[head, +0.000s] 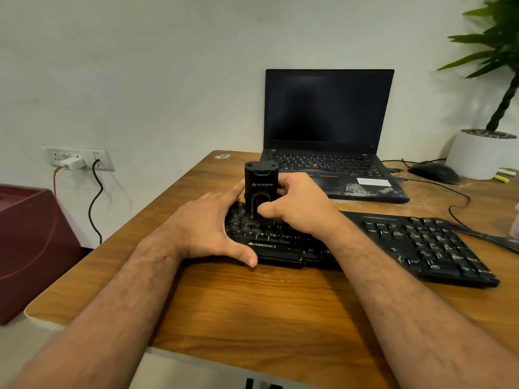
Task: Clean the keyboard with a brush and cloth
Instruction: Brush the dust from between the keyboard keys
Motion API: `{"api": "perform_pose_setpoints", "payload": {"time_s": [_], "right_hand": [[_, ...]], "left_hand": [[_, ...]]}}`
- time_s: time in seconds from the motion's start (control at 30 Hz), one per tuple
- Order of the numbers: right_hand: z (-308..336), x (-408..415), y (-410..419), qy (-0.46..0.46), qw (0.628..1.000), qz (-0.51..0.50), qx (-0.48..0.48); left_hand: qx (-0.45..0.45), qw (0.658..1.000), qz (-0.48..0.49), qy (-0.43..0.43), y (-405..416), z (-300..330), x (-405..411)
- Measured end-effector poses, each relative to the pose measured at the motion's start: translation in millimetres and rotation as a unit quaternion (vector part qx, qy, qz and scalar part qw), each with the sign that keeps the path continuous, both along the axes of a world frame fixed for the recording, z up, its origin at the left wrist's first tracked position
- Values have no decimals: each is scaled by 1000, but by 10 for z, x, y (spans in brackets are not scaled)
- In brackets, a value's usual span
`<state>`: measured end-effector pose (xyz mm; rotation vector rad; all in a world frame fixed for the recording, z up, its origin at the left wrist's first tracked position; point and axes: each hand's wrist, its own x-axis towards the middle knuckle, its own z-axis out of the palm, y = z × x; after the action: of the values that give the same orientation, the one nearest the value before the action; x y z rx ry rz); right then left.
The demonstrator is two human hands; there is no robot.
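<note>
L hand point(209, 226) on keyboard point(421, 242), brush point(261, 189) upright.

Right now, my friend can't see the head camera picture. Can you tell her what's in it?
A right hand holds a black brush tool upright on a black keyboard, while the left hand rests on the keyboard's left end. They are on a wooden desk, with an open, dark laptop, a mouse and a potted plant behind.

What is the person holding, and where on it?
The right hand grips the black brush tool by its lower body; the left hand rests on the keyboard.
</note>
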<state>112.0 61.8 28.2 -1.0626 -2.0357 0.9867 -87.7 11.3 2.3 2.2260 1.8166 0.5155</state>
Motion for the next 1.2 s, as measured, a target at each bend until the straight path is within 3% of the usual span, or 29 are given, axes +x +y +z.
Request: {"api": "perform_pose_setpoints", "payload": {"time_s": [0.1, 0.23, 0.4, 0.53, 0.67, 0.83, 0.97, 1.1, 1.2], "right_hand": [[-12, 9, -49, -11, 999, 40, -22], [-22, -68, -22, -12, 999, -37, 32], [-20, 0, -18, -33, 999, 23, -7], [-27, 0, 21, -16, 997, -65, 41], [8, 76, -19, -16, 999, 41, -29], [-34, 5, 20, -21, 997, -56, 49], [-50, -2, 21, -12, 1000, -2, 18], [-85, -69, 86, -6, 995, -83, 58], [-51, -10, 117, -1, 998, -52, 32]], "left_hand": [[5, 1000, -9, -7, 22, 1, 4], [0, 1000, 12, 7, 3, -4, -3], [0, 1000, 6, 12, 16, -6, 1], [-12, 999, 33, 38, -1, -10, -7], [2, 1000, 17, 26, 32, -33, -16], [-16, 998, 37, 55, 3, -15, -6], [-9, 998, 35, 50, 25, -23, -14], [-25, 995, 57, 75, 8, 1, 10], [-25, 996, 53, 73, 0, 5, 19]]}}
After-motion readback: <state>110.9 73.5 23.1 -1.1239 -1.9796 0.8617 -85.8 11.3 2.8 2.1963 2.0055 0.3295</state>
